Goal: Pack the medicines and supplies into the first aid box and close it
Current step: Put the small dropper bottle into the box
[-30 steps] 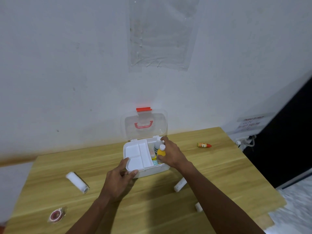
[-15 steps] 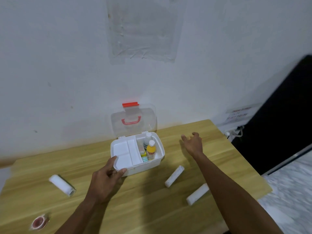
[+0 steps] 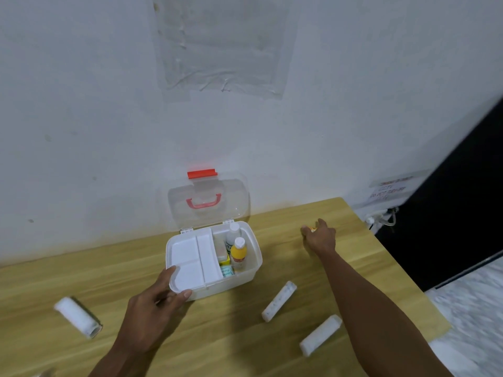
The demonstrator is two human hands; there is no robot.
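Observation:
The white first aid box (image 3: 251, 270) stands open on the wooden table, its clear lid (image 3: 208, 204) with a red handle leaning back against the wall. A white divided tray (image 3: 190, 257) fills its left half. The right half holds a white bottle (image 3: 233, 235), a yellow bottle (image 3: 238, 253) and small packets. My left hand (image 3: 155, 306) grips the box's front left corner. My right hand (image 3: 319, 236) reaches far right of the box, fingers curled over a small orange tube (image 3: 313, 229), which is mostly hidden. Three white bandage rolls lie loose: left roll (image 3: 77, 319), middle roll (image 3: 279, 300), right roll (image 3: 321, 334).
The table (image 3: 231, 344) ends at its right edge near my right forearm, with pale floor beyond. A white wall rises directly behind the box. Cables and a socket (image 3: 382, 217) sit at the wall beside a dark panel (image 3: 449, 213).
My right hand left the bottles in the box and swung right across the table to the orange tube. The left hand stayed on the box corner. The view shifted right.

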